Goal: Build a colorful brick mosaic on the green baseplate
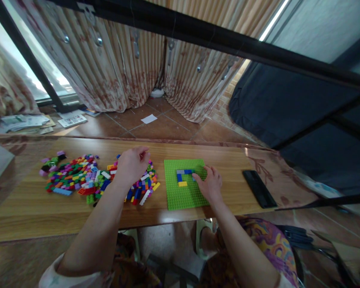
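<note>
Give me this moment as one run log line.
left hand: at brick pile | right hand: over green baseplate, beside small brick build | black object: right of green baseplate

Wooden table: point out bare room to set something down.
The table is bare between the right hand and the black object, and at its near-left corner beside the brick pile. That pile, beneath the left hand, is crowded.

1. Board (172, 202): bright green, roughly square and studded, lying flat on the wooden table (236, 158).
2. Blue bricks (188, 172): pressed flat near the board's middle, forming a corner with a small gray brick (180, 171).
3. Yellow brick (182, 184): on the board, on the near side of that corner.
4. Pile of loose bricks (74, 172): many colors, mixed sizes, jumbled and spread left of the board.
</note>
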`<state>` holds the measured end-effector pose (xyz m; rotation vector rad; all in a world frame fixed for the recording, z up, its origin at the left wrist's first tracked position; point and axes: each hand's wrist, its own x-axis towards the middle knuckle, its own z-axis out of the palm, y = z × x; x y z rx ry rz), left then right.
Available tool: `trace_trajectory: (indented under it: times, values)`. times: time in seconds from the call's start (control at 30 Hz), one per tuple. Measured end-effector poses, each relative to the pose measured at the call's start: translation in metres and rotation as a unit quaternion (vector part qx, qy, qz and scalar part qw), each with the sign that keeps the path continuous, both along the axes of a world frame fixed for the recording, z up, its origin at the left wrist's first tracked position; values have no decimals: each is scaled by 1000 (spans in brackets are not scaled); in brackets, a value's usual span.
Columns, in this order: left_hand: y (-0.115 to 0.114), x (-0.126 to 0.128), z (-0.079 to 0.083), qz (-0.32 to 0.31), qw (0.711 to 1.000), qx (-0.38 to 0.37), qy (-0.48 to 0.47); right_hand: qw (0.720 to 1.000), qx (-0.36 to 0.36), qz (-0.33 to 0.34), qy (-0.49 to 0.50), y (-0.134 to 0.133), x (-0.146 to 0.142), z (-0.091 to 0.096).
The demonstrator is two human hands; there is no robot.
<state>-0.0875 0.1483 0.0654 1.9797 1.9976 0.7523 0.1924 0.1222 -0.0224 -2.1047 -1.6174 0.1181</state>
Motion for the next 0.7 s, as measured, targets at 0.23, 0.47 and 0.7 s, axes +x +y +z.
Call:
trace_trajectory:
  times: [0.23,0.47,0.7]
  values:
    - [-1,0,-4,-3,1000,-3,15,1000,-1,-11,23,1,1,-5]
    - [-9,7,1,2,997,-28,69,1000,-16,-9,14,5,2,-6]
    - [-15,10,-3,-16,996,-40,79,1000,-27,9,-7,0,1,-11]
